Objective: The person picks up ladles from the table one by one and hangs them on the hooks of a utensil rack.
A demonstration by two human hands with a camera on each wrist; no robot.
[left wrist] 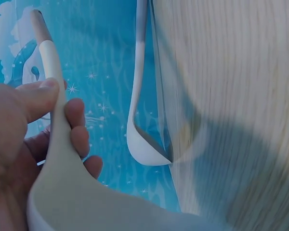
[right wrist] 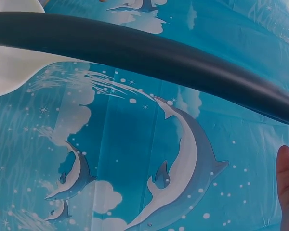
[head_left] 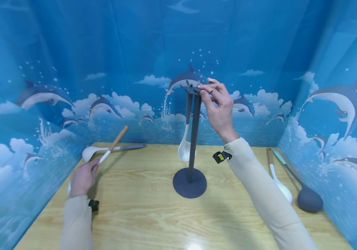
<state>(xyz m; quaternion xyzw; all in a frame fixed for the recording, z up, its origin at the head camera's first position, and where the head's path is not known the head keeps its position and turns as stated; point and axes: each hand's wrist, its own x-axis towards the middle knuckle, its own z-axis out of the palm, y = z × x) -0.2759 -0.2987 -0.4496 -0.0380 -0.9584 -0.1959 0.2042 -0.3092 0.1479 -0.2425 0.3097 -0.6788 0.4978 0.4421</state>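
Note:
My left hand (head_left: 83, 177) grips a white ladle (left wrist: 62, 163) by its neck. Its wooden handle (head_left: 118, 138) points up and away, and its bowl is mostly hidden in the head view. With thumb and fingertips, my right hand (head_left: 220, 107) pinches the hooked top of a dark utensil stand (head_left: 194, 139). From that stand hangs a white ladle with a grey handle (head_left: 184, 149), bowl down. Only a fingertip (right wrist: 285, 173) of the right hand shows in the right wrist view, below the dark post (right wrist: 135, 45).
Behind the left hand lies another white ladle with a grey handle (head_left: 90, 151). On the right side of the wooden table (head_left: 134, 215) lie a white utensil with a wooden handle (head_left: 282, 190) and a dark ladle with a green-tipped handle (head_left: 309, 200). A dolphin-print curtain (head_left: 147, 41) encloses the table.

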